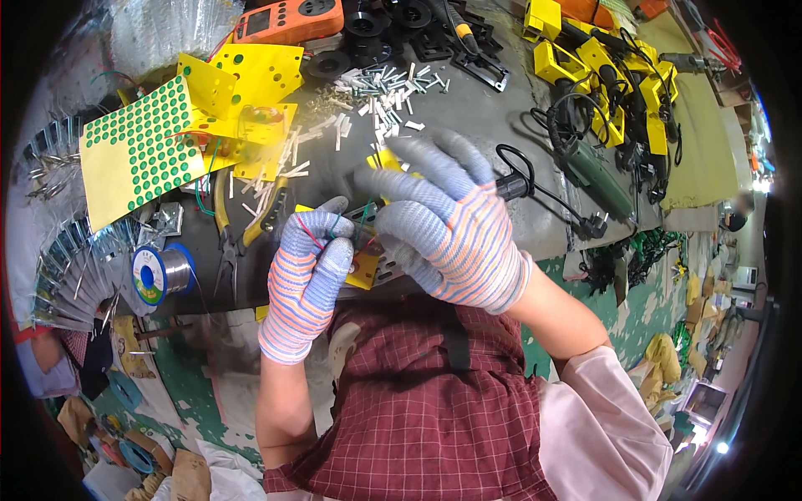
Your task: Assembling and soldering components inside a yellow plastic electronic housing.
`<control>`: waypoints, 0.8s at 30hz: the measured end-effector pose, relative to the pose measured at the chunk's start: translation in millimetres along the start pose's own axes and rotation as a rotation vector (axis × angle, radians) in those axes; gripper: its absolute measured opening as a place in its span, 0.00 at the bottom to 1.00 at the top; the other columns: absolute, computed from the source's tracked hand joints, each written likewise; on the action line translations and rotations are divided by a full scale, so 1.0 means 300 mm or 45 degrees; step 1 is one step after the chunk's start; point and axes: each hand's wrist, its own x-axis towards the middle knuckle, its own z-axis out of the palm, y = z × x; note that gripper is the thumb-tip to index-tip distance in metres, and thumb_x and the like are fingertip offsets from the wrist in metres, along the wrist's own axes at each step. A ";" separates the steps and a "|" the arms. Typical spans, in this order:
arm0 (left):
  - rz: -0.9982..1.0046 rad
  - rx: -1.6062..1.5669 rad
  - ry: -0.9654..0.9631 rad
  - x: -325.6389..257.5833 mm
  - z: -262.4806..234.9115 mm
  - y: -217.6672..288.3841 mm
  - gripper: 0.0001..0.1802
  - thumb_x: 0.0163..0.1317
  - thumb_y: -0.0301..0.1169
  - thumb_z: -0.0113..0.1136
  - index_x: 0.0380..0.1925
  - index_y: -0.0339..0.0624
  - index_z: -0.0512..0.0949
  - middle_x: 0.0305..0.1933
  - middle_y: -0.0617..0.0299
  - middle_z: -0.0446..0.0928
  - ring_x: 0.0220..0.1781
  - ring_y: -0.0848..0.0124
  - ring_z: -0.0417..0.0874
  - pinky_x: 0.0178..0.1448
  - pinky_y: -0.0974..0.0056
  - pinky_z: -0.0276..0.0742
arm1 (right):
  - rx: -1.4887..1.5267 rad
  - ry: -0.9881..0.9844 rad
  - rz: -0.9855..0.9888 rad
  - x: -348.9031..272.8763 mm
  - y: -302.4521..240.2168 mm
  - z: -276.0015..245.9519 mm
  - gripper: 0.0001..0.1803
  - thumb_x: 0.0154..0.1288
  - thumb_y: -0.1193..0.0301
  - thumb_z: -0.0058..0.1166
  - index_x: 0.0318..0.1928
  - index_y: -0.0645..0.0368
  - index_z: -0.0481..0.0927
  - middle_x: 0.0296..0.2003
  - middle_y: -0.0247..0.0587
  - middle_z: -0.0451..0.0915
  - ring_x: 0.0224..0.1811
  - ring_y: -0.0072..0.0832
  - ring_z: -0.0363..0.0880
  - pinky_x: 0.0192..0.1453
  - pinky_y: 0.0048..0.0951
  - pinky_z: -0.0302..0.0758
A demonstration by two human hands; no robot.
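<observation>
Both my hands wear grey gloves with orange and blue stripes. My left hand (307, 271) is closed, thumb and fingers pinching thin red and green wires (311, 232). Just below the fingertips, a yellow part (364, 274) with a slotted metal piece is partly hidden by my hands. Over it, to the right, is my right hand (468, 230), fingers apart and blurred by motion; I see nothing held in it. Another bit of yellow (383, 160) shows behind its fingers. Left of my left hand lie yellow-handled pliers (224, 219) and a solder spool (163, 274).
Loose screws and white sleeves (393, 96) are scattered ahead. At the left are yellow plates (251, 75), a sheet of green dot stickers (142, 146) and an orange multimeter (288, 18). To the right are a green corded tool (595, 175) and yellow housings (610, 83) with black cables.
</observation>
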 end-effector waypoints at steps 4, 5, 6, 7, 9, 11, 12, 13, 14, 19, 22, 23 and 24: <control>-0.035 -0.164 0.058 0.013 0.026 0.020 0.08 0.70 0.27 0.54 0.46 0.38 0.73 0.35 0.62 0.80 0.42 0.76 0.81 0.60 0.64 0.74 | 0.091 -0.139 -0.093 -0.013 0.024 0.004 0.13 0.51 0.67 0.58 0.40 0.49 0.79 0.36 0.31 0.78 0.44 0.35 0.78 0.59 0.47 0.70; -0.093 -0.218 0.188 0.022 0.048 0.049 0.08 0.70 0.27 0.55 0.47 0.38 0.73 0.36 0.61 0.81 0.42 0.76 0.80 0.59 0.64 0.75 | 0.107 -0.123 -0.069 -0.026 0.020 -0.002 0.13 0.51 0.67 0.58 0.40 0.48 0.80 0.35 0.31 0.78 0.43 0.35 0.78 0.56 0.45 0.70; -0.148 -0.272 0.316 0.033 0.062 0.068 0.09 0.70 0.28 0.56 0.47 0.38 0.74 0.37 0.60 0.81 0.42 0.77 0.80 0.57 0.64 0.75 | 0.120 -0.105 -0.045 -0.038 0.015 -0.011 0.13 0.50 0.67 0.58 0.40 0.48 0.81 0.34 0.31 0.78 0.42 0.34 0.78 0.52 0.42 0.70; -0.138 -0.211 0.404 0.040 0.067 0.058 0.12 0.69 0.29 0.57 0.48 0.37 0.73 0.41 0.57 0.81 0.43 0.73 0.80 0.57 0.62 0.76 | 0.178 -0.100 -0.059 -0.054 0.013 -0.013 0.14 0.50 0.67 0.59 0.40 0.48 0.81 0.33 0.30 0.78 0.41 0.33 0.78 0.49 0.40 0.69; -0.140 0.055 0.412 0.055 0.038 0.009 0.14 0.68 0.29 0.58 0.50 0.36 0.73 0.42 0.55 0.81 0.45 0.70 0.81 0.56 0.62 0.76 | 0.209 -0.070 -0.065 -0.085 -0.011 -0.008 0.14 0.49 0.68 0.59 0.40 0.48 0.81 0.34 0.30 0.78 0.40 0.33 0.78 0.49 0.40 0.69; -0.270 0.389 0.384 0.072 -0.005 -0.011 0.26 0.63 0.30 0.65 0.59 0.36 0.70 0.47 0.49 0.80 0.49 0.62 0.81 0.55 0.60 0.76 | 0.283 -0.002 -0.077 -0.099 -0.025 0.002 0.14 0.48 0.68 0.60 0.40 0.48 0.81 0.34 0.29 0.79 0.39 0.33 0.78 0.48 0.38 0.70; -0.268 0.394 0.391 0.074 0.002 0.001 0.26 0.63 0.30 0.65 0.59 0.36 0.70 0.47 0.49 0.80 0.49 0.62 0.81 0.55 0.60 0.76 | 0.287 0.001 -0.083 -0.097 -0.031 0.002 0.14 0.48 0.68 0.60 0.40 0.48 0.81 0.34 0.29 0.79 0.39 0.33 0.78 0.48 0.38 0.70; -0.109 0.496 0.496 0.077 0.021 0.025 0.30 0.61 0.31 0.67 0.62 0.36 0.68 0.51 0.49 0.78 0.49 0.60 0.81 0.56 0.59 0.76 | 0.322 0.010 -0.088 -0.095 -0.036 0.002 0.15 0.48 0.68 0.60 0.40 0.48 0.81 0.34 0.29 0.79 0.39 0.33 0.78 0.47 0.39 0.70; 0.053 0.598 0.598 0.080 0.043 0.056 0.35 0.59 0.31 0.69 0.64 0.37 0.66 0.55 0.48 0.76 0.49 0.59 0.81 0.56 0.59 0.76 | 0.356 0.020 -0.092 -0.094 -0.039 -0.001 0.16 0.47 0.68 0.61 0.41 0.48 0.81 0.34 0.29 0.79 0.39 0.33 0.78 0.46 0.39 0.71; 0.593 1.179 0.711 -0.077 0.089 0.171 0.15 0.60 0.28 0.63 0.47 0.37 0.79 0.52 0.48 0.78 0.43 0.54 0.81 0.51 0.55 0.77 | 0.394 -0.121 0.062 -0.095 -0.044 -0.052 0.15 0.48 0.67 0.65 0.40 0.50 0.82 0.32 0.33 0.79 0.37 0.36 0.78 0.44 0.40 0.71; 0.611 0.857 0.399 -0.072 0.167 0.175 0.08 0.61 0.25 0.56 0.39 0.39 0.80 0.45 0.51 0.83 0.46 0.53 0.82 0.56 0.55 0.76 | 0.497 -0.068 0.233 -0.101 -0.053 -0.044 0.13 0.52 0.67 0.66 0.39 0.51 0.81 0.31 0.35 0.80 0.37 0.38 0.78 0.44 0.40 0.71; 0.533 0.733 0.398 -0.061 0.194 0.145 0.09 0.62 0.24 0.55 0.41 0.38 0.80 0.47 0.51 0.82 0.49 0.52 0.81 0.58 0.54 0.75 | 0.577 -0.039 0.268 -0.103 -0.047 -0.048 0.11 0.56 0.66 0.65 0.38 0.52 0.81 0.31 0.38 0.80 0.35 0.41 0.78 0.42 0.40 0.72; 0.455 0.611 0.395 -0.054 0.210 0.117 0.11 0.62 0.23 0.54 0.43 0.38 0.80 0.48 0.51 0.82 0.52 0.52 0.81 0.59 0.54 0.74 | 0.579 -0.030 0.270 -0.100 -0.042 -0.051 0.11 0.56 0.66 0.65 0.38 0.52 0.81 0.31 0.38 0.80 0.35 0.41 0.78 0.42 0.40 0.72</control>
